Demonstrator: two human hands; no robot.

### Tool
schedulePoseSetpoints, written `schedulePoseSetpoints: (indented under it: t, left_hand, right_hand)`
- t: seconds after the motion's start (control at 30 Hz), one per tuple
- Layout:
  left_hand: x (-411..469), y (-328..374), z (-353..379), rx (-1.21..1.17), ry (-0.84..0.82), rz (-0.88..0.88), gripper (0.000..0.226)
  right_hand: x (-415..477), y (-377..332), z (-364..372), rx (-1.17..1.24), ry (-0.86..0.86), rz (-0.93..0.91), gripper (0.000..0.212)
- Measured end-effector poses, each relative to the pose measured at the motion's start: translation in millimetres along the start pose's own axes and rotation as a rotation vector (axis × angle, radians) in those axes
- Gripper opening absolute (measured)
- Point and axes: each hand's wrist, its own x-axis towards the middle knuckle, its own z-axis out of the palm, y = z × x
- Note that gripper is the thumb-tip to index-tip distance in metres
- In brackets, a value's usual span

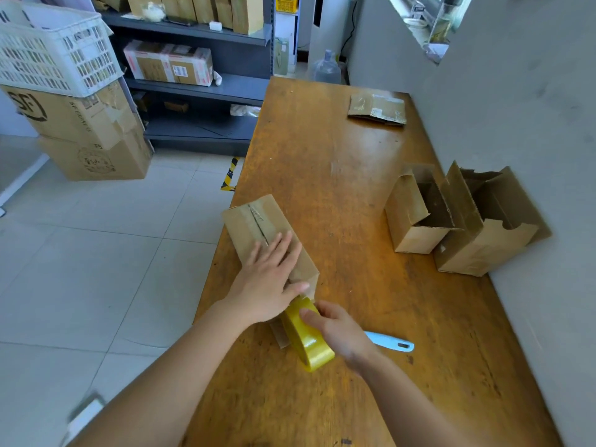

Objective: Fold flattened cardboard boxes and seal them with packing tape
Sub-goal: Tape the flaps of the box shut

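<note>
While left grip point(267, 280) presses flat on closed box point(250, 221), right grip point(340, 330) clasps tape roll point(311, 348).

**Packing and dispatch storeroom.** Dark grey metal shelving point(206, 88) holds brown cardboard cartons point(225, 11) and a taped, labelled parcel point(168, 62). Large printed courier boxes point(80, 124) stack on the pale tiled floor point(96, 253) beneath a white slatted plastic crate point(54, 50). Small open cardboard boxes point(458, 221) stand at the right edge of the long orange-brown wooden worktable point(338, 162). A roll of yellow packing tape point(309, 343) is held near its left edge.

Matt cardboard box point(258, 230), glossy yellow tape roll point(309, 337), worn wooden table point(322, 150).
</note>
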Motion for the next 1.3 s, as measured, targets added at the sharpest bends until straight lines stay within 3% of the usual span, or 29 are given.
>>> schedulePoseSetpoints:
  t: [0.13, 0.37, 0.47, 0.57, 0.73, 0.8, 1.0, 1.3]
  left_hand:
    - [8, -10, 12, 0.136, 0.051, 0.066, 0.081]
    - [15, -24, 5, 0.17, 0.045, 0.162, 0.079]
    - [15, -24, 4, 0.191, 0.024, 0.157, 0.087]
    - [12, -22, 2, 0.199, 0.043, 0.138, 0.08]
    - [-1, -15, 20, 0.334, 0.453, 0.126, 0.053]
    - [-2, -12, 28, 0.355, 0.506, 0.117, 0.048]
    - [-8, -15, 28, 0.343, 0.43, 0.086, 0.06]
    - [-8, -7, 34, 0.253, 0.465, 0.025, 0.064]
  right_hand:
    - [2, 3, 6, -0.017, 0.041, -0.023, 0.024]
    - [8, 0, 7, -0.123, 0.1, -0.067, 0.037]
    - [7, 5, 11, -0.12, 0.061, -0.019, 0.041]
    - [10, 11, 12, -0.085, 0.022, 0.048, 0.043]
    - [16, 16, 8, 0.01, -0.087, 0.104, 0.041]
    - [18, 16, 5, 0.027, -0.119, 0.132, 0.042]
    - [21, 21, 4, 0.103, -0.161, 0.159, 0.026]
    - [26, 5, 6, 0.08, -0.144, 0.182, 0.026]
